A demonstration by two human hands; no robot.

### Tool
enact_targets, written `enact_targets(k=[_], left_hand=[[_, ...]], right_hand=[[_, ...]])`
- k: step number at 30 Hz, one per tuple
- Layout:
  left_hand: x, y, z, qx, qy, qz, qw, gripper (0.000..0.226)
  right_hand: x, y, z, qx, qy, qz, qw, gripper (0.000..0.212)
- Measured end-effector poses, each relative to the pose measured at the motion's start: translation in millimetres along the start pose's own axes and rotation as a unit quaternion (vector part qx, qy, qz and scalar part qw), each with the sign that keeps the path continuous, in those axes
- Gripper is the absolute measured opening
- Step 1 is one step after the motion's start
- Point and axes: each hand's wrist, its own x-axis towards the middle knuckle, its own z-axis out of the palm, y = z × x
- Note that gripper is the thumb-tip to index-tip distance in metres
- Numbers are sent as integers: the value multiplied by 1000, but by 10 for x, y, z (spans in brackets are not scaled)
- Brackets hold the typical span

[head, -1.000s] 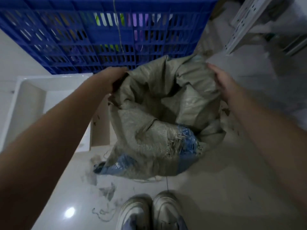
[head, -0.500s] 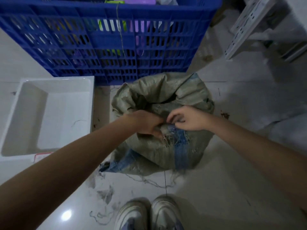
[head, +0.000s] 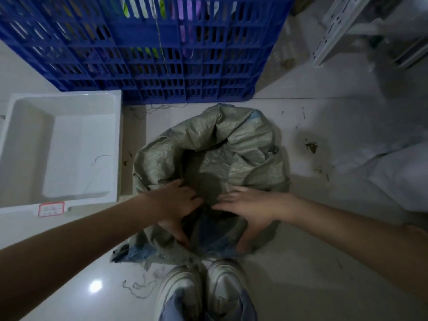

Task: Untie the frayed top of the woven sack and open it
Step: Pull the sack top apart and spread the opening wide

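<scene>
The grey-green woven sack (head: 243,147) stands slumped on the floor just ahead of my feet, its mouth gaping with a dark hollow inside. A blue printed, frayed band runs along its near lower side. My left hand (head: 178,202) grips the near rim on the left, fingers over the edge and thumb down the outside. My right hand (head: 250,209) holds the near rim on the right the same way, fingers spread. The two hands almost touch above the opening.
A big blue slatted crate (head: 148,72) stands right behind the sack. A white plastic tub (head: 69,98) lies at the left. Loose threads (head: 139,286) lie by my white shoes (head: 185,288). A white metal rack (head: 335,31) and a pale bag (head: 393,172) are at the right.
Both hands left the far-apart raised rim, came together at the frayed blue near edge, and now spread over the near rim. The sack has sunk lower, with its mouth open.
</scene>
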Motion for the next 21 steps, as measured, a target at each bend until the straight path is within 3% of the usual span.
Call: enact_targets(k=[3,4,6,7,9,11,13,14,17,21], left_hand=[[10,-8,155,50,17,2,999,116],[10,-8,183,56,20,0,998,117],[4,-2,227,64,26,-1,998,115],[-2,-2,239,68,26,-1,997,112],[-6,-6,274,66,26,1,997,105],[5,15,266,67,27,3,997,97],[28,60,207,86,15,-7,996,90],[20,85,144,91,13,-18,996,87],[-71,28,29,101,65,-57,991,77],[-317,-191,63,98,282,-69,952,37]], right_hand=[[65,-54,100,142,2,-79,987,62],[96,-45,123,151,32,-116,981,58],[125,-73,151,202,-1,-81,976,53],[159,-70,183,222,-34,-36,974,58],[220,-71,291,149,-39,7,988,91],[253,-118,332,82,-24,22,996,108],[278,-176,321,39,-4,46,998,102],[276,-196,301,33,13,58,998,88],[199,-215,265,-25,135,55,989,32],[-30,-47,372,-152,412,57,897,23]])
